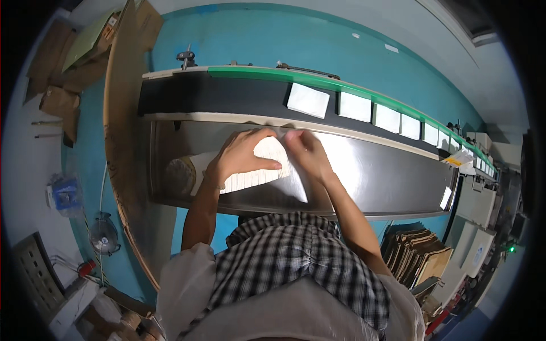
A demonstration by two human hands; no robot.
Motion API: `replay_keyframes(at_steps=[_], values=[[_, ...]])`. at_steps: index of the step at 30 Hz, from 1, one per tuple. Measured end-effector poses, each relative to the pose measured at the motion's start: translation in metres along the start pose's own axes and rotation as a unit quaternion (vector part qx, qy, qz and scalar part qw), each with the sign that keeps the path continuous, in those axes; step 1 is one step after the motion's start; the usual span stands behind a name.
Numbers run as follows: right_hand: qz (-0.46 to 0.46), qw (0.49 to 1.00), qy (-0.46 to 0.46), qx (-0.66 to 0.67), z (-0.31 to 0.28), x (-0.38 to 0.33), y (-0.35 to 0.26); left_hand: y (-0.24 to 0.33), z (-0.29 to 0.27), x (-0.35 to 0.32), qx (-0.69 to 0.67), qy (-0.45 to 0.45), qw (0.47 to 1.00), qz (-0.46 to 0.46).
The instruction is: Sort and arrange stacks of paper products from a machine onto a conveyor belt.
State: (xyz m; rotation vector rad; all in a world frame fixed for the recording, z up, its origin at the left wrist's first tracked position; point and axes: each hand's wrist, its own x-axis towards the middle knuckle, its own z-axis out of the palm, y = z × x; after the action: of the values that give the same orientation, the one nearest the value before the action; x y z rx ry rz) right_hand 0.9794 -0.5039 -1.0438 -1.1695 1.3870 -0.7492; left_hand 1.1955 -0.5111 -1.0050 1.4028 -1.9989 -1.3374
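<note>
A long row of white, folded paper pieces (250, 180) stands packed on edge on a metal tray table (369, 170) in front of me. Over its right end arches my left hand (245, 152), with the fingers at the far side and the thumb across the near part, gripping the row. My right hand (310, 153) is just right of that end, apart from the left hand. Its fingers are bent and slightly blurred, and whether they pinch anything cannot be made out. At the row's left end sits a round, brownish object (181, 175), partly in shadow.
Beyond the table runs a black conveyor belt (239, 96) with a green rail (256, 73). Flat white paper pieces (308, 100) lie along it toward the right. A tall brown board (120, 142) borders the left side. Stacked cardboard (414, 256) stands below right.
</note>
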Motion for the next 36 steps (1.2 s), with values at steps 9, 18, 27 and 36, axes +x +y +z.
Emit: replay_keyframes(at_steps=[9, 18, 27, 36], values=[[0.119, 0.984, -0.09, 0.102, 0.009, -0.011, 0.013, -0.01, -0.012, -0.006, 0.055, -0.011, 0.998, 0.013], [0.12, 0.951, -0.002, 0.286, 0.013, 0.054, 0.0, -0.012, -0.015, -0.002, 0.038, -0.024, 0.999, -0.022], [0.171, 0.97, -0.111, 0.129, 0.034, 0.011, 0.018, -0.034, -0.021, -0.011, 0.058, 0.013, 0.998, 0.029], [0.13, 0.94, 0.031, 0.314, 0.03, 0.072, -0.001, -0.04, -0.027, -0.008, 0.041, -0.002, 0.999, 0.001]])
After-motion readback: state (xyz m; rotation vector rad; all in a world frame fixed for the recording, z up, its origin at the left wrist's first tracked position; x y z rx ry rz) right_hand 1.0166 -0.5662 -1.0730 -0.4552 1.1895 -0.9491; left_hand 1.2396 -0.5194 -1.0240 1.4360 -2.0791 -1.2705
